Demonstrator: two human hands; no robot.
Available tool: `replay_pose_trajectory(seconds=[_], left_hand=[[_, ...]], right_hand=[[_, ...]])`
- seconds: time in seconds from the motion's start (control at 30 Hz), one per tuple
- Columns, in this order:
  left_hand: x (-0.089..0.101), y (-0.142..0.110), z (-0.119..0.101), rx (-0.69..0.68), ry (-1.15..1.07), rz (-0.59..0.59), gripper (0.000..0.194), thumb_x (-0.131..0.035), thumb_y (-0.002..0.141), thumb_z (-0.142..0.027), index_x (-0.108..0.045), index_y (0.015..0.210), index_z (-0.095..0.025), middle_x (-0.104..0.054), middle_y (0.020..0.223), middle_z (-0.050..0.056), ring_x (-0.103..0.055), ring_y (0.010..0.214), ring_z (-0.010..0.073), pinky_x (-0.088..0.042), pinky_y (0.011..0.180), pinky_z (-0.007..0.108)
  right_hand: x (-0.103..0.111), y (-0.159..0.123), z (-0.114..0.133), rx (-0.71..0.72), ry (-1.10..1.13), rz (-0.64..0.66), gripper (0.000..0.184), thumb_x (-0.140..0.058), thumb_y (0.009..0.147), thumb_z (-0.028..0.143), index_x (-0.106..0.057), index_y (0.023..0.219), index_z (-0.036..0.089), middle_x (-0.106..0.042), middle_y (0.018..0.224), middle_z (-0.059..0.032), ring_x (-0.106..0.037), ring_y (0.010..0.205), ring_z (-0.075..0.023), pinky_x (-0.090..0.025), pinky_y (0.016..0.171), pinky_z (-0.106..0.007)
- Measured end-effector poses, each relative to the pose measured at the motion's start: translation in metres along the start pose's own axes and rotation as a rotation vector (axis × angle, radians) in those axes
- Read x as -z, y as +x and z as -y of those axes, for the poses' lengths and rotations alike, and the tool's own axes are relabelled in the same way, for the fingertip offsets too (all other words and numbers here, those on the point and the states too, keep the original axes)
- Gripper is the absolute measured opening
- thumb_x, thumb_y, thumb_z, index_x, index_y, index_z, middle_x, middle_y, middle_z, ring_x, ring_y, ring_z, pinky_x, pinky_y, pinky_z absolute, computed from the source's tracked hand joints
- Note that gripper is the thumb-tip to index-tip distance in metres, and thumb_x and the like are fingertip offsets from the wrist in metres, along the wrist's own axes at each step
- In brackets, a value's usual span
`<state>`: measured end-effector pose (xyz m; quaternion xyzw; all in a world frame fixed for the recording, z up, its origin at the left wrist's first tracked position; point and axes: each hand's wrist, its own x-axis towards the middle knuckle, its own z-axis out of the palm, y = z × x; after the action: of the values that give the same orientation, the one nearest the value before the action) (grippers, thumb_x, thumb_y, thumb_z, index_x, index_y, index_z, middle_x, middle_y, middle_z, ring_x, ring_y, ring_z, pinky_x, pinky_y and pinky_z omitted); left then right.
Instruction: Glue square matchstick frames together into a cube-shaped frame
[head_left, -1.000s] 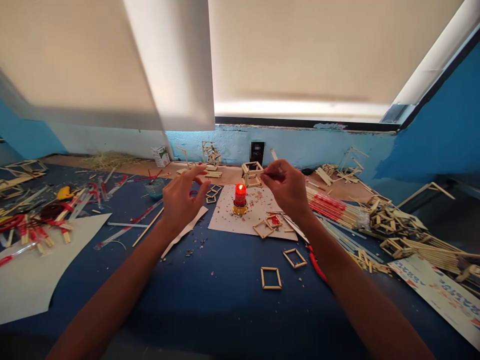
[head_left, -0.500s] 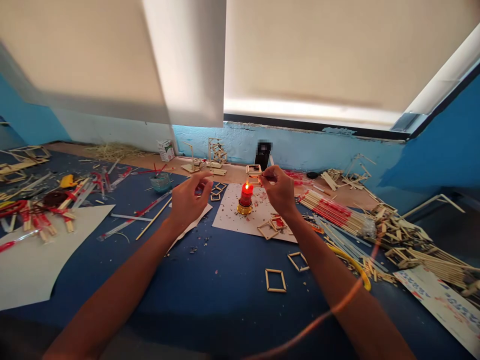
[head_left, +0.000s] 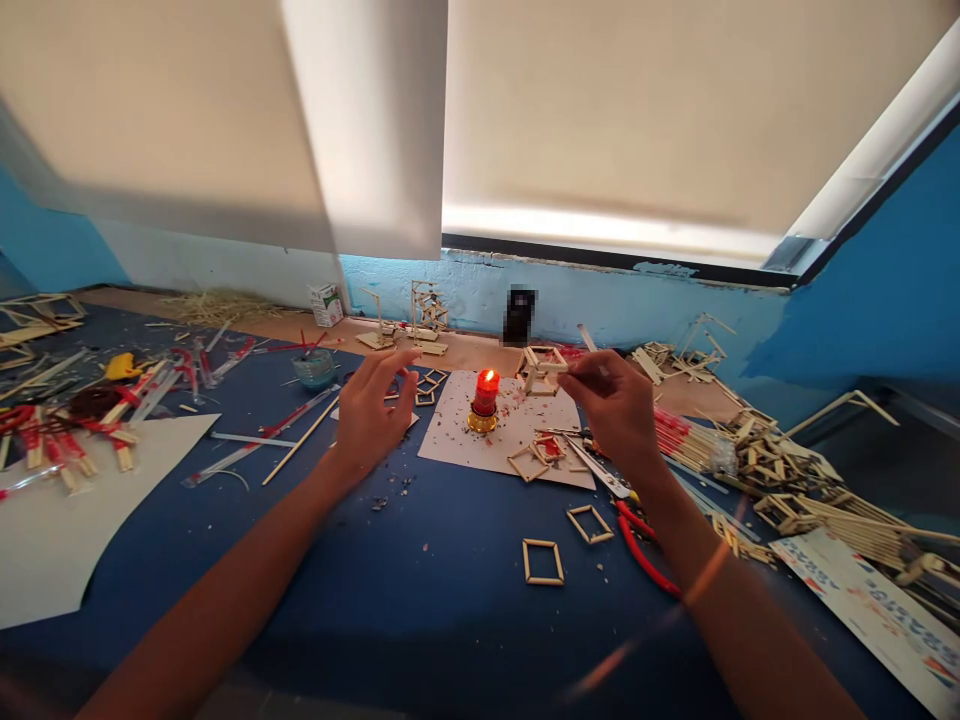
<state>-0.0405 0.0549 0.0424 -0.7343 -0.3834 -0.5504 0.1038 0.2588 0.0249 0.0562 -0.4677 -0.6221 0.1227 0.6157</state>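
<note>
My right hand (head_left: 616,400) pinches a small cube frame of wooden sticks (head_left: 541,370) to the right of the candle. A thin pale stick (head_left: 586,338) rises by its fingers; whether the hand grips it too, I cannot tell. The lit red candle (head_left: 487,392) stands upright in a gold holder (head_left: 482,420) on a white sheet (head_left: 454,430) strewn with dark bits. My left hand (head_left: 375,405), left of the candle, has its fingers apart and nothing visible in them. Two square stick frames (head_left: 542,563) lie nearer me on the blue table.
Red-handled cutters (head_left: 637,545) lie under my right forearm. Bundled sticks (head_left: 686,440) and piled stick structures (head_left: 787,455) crowd the right side. A glass bowl (head_left: 314,370), a wooden stick (head_left: 300,438) and taped red pieces (head_left: 90,440) lie leftward.
My right hand has moved the stick cube from above the flame to the right and slightly lower. My left hand has shifted only slightly and opened a little.
</note>
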Motion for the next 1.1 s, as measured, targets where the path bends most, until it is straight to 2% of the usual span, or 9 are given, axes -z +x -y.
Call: replay_pose_trajectory(seconds=[0.1,0.17,0.27,0.33,0.43,0.6,0.8,0.93,1.1], left_hand=[[0.014,-0.002,-0.038,0.012,-0.078,-0.029,0.024,-0.062,0.098,-0.028,-0.064,0.121,-0.023,-0.069,0.103,0.006,-0.065,0.082,0.0175,-0.056,0.078,0.032],[0.024,-0.01,-0.069,0.023,-0.151,0.078,0.03,-0.067,0.096,-0.031,-0.062,0.125,-0.025,-0.069,0.1,0.003,-0.066,0.077,0.016,-0.058,0.073,0.03],[0.034,-0.028,-0.107,0.106,-0.303,0.375,0.074,-0.084,0.081,-0.047,-0.05,0.143,-0.026,-0.065,0.124,0.01,-0.069,0.094,0.0219,-0.062,0.079,0.034],[0.038,-0.04,-0.121,0.133,-0.345,0.402,0.076,-0.085,0.08,-0.047,-0.049,0.145,-0.03,-0.061,0.132,0.011,-0.069,0.098,0.0234,-0.063,0.083,0.036],[0.04,-0.057,-0.129,0.214,-0.381,0.388,0.063,-0.083,0.084,-0.044,-0.056,0.14,-0.034,-0.062,0.13,0.009,-0.069,0.103,0.0258,-0.064,0.085,0.037],[0.043,-0.077,-0.131,0.315,-0.467,0.377,0.053,-0.082,0.086,-0.033,-0.061,0.135,-0.038,-0.064,0.123,0.007,-0.069,0.108,0.0268,-0.065,0.084,0.038],[0.044,-0.085,-0.136,0.567,-0.666,0.422,0.058,-0.088,0.079,-0.039,-0.065,0.132,-0.039,-0.07,0.113,0.005,-0.071,0.094,0.0233,-0.065,0.081,0.032],[0.04,-0.086,-0.137,0.843,-0.954,0.465,0.055,-0.086,0.079,-0.05,-0.067,0.129,-0.037,-0.072,0.106,0.005,-0.073,0.09,0.0228,-0.065,0.076,0.028],[0.038,-0.088,-0.142,0.906,-0.989,0.361,0.051,-0.085,0.081,-0.046,-0.069,0.128,-0.034,-0.073,0.104,0.005,-0.074,0.092,0.0226,-0.065,0.078,0.026]], right_hand=[[0.014,-0.032,0.023,-0.012,0.075,0.003,0.018,-0.079,0.084,0.024,-0.061,0.088,0.023,-0.072,0.085,0.0014,-0.073,0.075,-0.0155,-0.062,0.068,-0.028],[0.02,-0.058,0.037,-0.012,0.091,0.025,0.018,-0.08,0.083,0.019,-0.063,0.088,0.024,-0.074,0.088,0.0014,-0.074,0.078,-0.0149,-0.063,0.069,-0.026],[0.025,-0.093,0.056,0.009,0.101,0.093,0.019,-0.078,0.084,0.013,-0.065,0.088,0.026,-0.076,0.091,0.0017,-0.074,0.081,-0.0147,-0.062,0.073,-0.026],[0.027,-0.11,0.067,0.076,0.109,0.148,0.023,-0.075,0.085,0.007,-0.064,0.092,0.027,-0.076,0.092,0.0013,-0.075,0.082,-0.0158,-0.062,0.073,-0.027],[0.031,-0.124,0.077,0.166,0.122,0.215,0.03,-0.07,0.084,0.001,-0.063,0.096,0.027,-0.075,0.091,-0.0004,-0.073,0.076,-0.0169,-0.062,0.065,-0.027],[0.031,-0.137,0.079,0.131,0.216,0.241,0.038,-0.066,0.082,-0.006,-0.063,0.102,0.025,-0.073,0.09,-0.0024,-0.072,0.078,-0.019,-0.063,0.064,-0.03],[0.025,-0.155,0.071,0.008,0.253,0.094,0.044,-0.074,0.082,0.006,-0.061,0.117,0.028,-0.073,0.113,-0.0061,-0.073,0.103,-0.0258,-0.062,0.086,-0.04],[0.024,-0.166,0.066,-0.095,0.267,0.154,0.052,-0.075,0.082,0.011,-0.056,0.126,0.031,-0.067,0.131,-0.0099,-0.068,0.116,-0.0308,-0.058,0.097,-0.05],[0.017,-0.177,0.069,-0.156,0.367,0.133,0.049,-0.076,0.086,0.017,-0.055,0.129,0.029,-0.064,0.136,-0.0112,-0.065,0.12,-0.0296,-0.054,0.104,-0.047]])
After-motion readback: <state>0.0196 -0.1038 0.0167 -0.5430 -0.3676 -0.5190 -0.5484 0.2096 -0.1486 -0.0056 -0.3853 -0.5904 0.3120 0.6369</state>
